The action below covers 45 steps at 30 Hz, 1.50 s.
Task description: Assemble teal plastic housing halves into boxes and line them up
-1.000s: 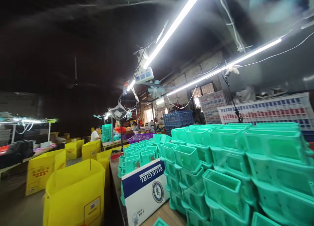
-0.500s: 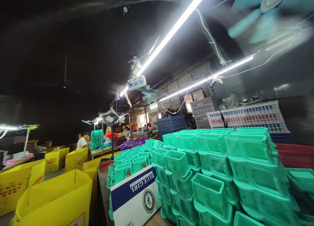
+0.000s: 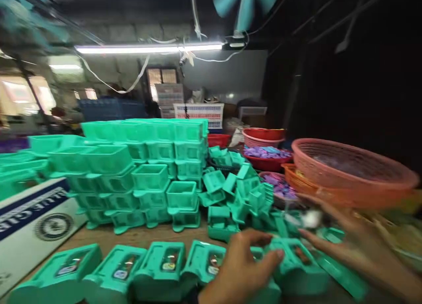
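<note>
My left hand [image 3: 239, 271] reaches in from the bottom, with thumb and fingers closed on the edge of a green plastic case [image 3: 293, 264] lying on the wooden table [image 3: 132, 236]. My right hand [image 3: 349, 249] comes in from the right with fingers spread over the same case. A small pale blurred object [image 3: 308, 218] sits at its fingertips, and I cannot tell if it is held. A row of similar green cases [image 3: 161, 264] with stickers lies along the near edge to the left of my hands.
Tall stacks of green tubs [image 3: 148, 163] fill the left and middle, with a loose green pile [image 3: 237, 194] behind my hands. An orange basket [image 3: 352, 172] stands at right, red bowls of purple pieces [image 3: 267, 157] lie behind, and a white carton [image 3: 33, 216] is at left.
My view has swung right and down from the hall and ceiling lights to the tabletop. Both hands, unseen before, are now in view on a green case.
</note>
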{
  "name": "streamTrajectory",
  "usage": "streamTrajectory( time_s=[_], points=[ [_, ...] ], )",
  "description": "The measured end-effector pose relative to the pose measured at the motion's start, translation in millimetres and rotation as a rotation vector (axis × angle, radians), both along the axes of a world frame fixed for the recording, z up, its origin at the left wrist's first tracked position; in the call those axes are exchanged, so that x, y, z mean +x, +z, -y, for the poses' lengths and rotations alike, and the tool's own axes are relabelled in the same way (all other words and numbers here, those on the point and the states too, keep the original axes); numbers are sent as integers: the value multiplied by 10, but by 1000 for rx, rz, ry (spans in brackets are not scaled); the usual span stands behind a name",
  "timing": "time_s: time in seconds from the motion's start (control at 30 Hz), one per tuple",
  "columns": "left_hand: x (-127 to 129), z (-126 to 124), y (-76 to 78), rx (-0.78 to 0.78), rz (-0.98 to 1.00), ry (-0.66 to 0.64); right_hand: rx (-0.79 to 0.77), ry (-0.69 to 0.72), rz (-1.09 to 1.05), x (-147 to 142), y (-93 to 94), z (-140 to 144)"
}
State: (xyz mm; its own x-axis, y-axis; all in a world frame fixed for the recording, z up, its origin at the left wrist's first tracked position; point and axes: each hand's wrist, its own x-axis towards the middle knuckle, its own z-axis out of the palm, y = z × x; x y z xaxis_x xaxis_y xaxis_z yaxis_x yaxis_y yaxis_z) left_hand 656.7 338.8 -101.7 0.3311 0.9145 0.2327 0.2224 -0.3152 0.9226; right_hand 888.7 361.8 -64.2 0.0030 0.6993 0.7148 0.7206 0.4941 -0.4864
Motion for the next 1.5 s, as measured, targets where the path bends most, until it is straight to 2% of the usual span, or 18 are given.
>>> streamTrajectory(
  time_s=[0.07, 0.13, 0.2, 0.27, 0.4, 0.47, 0.53, 0.63, 0.7, 0.87, 1.0, 1.2, 1.5],
  points=[
    [226, -56, 127, -147, 211, -57, -78, 55, 75, 110, 132, 307],
    [331, -69, 266, -242, 392, -91, -146, 83, 100, 43, 197, 472],
    [362, -50, 360, -306, 488, -108, -184, 64, 87, -61, 190, 568],
    [379, -11, 387, -400, 565, -109, -201, 27, 18, -135, 124, 641],
    [507, 77, 310, -540, 628, -104, -314, -23, -317, -174, -100, 729],
    [605, 107, 270, -507, 488, -122, -368, -42, -397, -136, -192, 719],
    [683, 102, 252, -327, 189, -139, -344, -113, -364, -35, -239, 666],
    [727, 3, 232, -37, -194, -123, -381, -351, -100, 210, -238, 516],
    [738, -111, 194, 36, -315, -105, -473, -480, 115, 364, -230, 394],
    [875, -338, 28, 127, -606, -202, -602, -520, 416, 448, -319, 166],
    [947, -351, -28, 149, -752, -247, -698, -507, 559, 375, -426, 121],
    [905, -326, -40, 205, -836, -265, -750, -425, 663, 417, -502, 114],
    [910, -343, -65, 248, -871, -261, -718, -378, 701, 476, -416, 62]
  ],
)
